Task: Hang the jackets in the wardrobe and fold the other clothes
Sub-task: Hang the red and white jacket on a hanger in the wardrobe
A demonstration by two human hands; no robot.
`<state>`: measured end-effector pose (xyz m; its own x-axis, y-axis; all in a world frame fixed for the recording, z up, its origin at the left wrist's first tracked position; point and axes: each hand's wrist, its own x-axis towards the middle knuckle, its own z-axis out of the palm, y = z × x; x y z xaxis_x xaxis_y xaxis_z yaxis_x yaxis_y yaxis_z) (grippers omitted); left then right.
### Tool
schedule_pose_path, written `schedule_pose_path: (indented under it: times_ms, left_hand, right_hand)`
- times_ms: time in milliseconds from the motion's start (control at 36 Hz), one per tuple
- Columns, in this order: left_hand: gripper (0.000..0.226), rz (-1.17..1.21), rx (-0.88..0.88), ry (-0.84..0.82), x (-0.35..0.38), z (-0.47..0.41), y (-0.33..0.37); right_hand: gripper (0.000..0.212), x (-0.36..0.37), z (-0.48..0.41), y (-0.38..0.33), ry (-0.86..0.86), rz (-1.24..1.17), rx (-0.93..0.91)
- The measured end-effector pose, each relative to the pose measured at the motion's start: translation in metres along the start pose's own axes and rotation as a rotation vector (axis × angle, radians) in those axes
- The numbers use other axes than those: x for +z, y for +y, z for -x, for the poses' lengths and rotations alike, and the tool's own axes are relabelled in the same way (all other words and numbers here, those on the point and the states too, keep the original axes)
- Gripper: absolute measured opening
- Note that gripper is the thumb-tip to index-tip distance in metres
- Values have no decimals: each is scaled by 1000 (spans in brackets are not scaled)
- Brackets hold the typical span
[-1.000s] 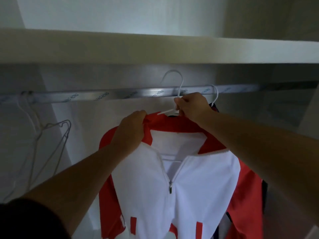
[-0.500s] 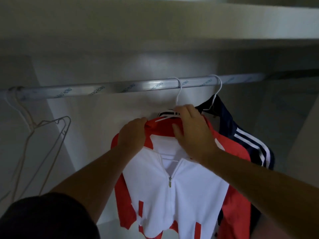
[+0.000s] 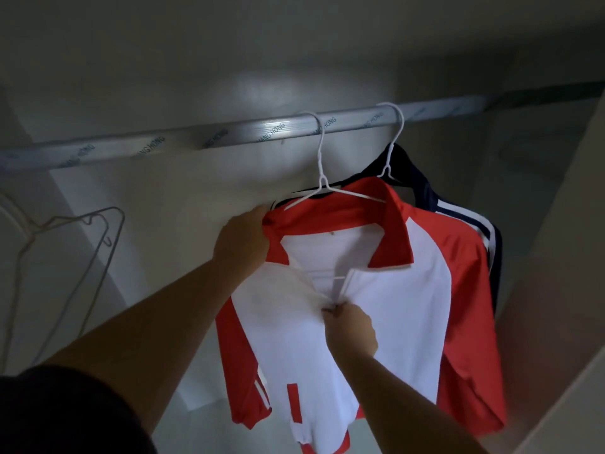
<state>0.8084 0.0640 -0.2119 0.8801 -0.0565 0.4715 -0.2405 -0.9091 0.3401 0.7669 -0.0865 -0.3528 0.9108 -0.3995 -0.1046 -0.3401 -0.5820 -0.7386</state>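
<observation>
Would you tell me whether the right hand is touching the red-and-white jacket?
Touching. The head view shows the right hand pinching the red-and-white jacket at its zip.

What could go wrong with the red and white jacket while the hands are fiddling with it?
1. The right hand pinches the zip of the red and white jacket; a hard tug might swing its white hanger or lift the hook off the rail.
2. The left hand bunches the collar, so that shoulder may slide off the hanger once released.
3. It hangs close against the navy jacket, so swinging could knock that one askew.
</observation>
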Motion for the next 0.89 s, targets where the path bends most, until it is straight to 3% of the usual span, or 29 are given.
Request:
schedule_pose_path:
  times_ms: [222, 361, 444, 722, 806, 889]
  left_hand:
    - [25, 17, -5, 6, 1, 2, 0]
    - [17, -32, -3, -5, 3, -2, -4]
    - [19, -53, 0, -23, 0, -1, -5]
    - [36, 127, -51, 2, 15, 14, -12]
    - [51, 247, -192, -3, 35, 35, -27]
    - [75, 358, -322, -132, 67, 76, -37]
  right_hand:
    - [12, 1, -6, 6, 135, -163, 69]
    - [4, 14, -8, 6, 186, -118, 99]
    - [13, 22, -9, 7, 216, -70, 68]
    - [29, -9, 1, 41, -147, -85, -221]
    - [34, -33, 4, 40, -284, -47, -251]
    - [35, -52, 7, 32, -409, -75, -230]
